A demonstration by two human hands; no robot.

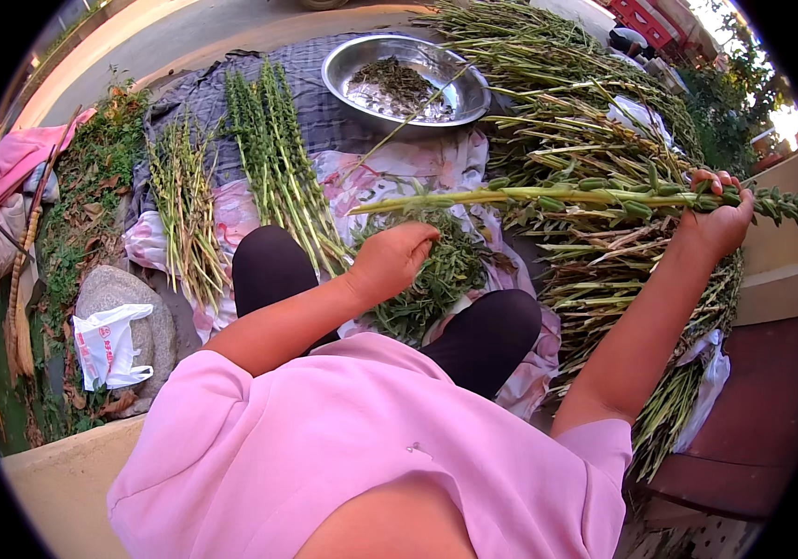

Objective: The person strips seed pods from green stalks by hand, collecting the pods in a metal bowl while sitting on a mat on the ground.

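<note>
My right hand [722,209] grips a green sesame stalk [573,194] near its leafy tip, at the right. The stalk lies level across the view, lined with green pods, its bare cut end pointing left. Below that cut end, my left hand [392,264] is held with curled fingers, and nothing shows in it. Under it is a heap of stripped green leaves [427,279] on a pink-and-white cloth [465,157], between my knees. Ahead to the left lie a bundle of green podded stalks [277,154] and a smaller yellowish bundle [186,202].
A steel basin [472,112] holds dry plant bits, with a thin stem across its rim. Cut stalks form a large pile [601,272] along the right. At left, a white plastic bag [109,346] rests on a stone [161,328]. A maroon surface [755,398] stands lower right.
</note>
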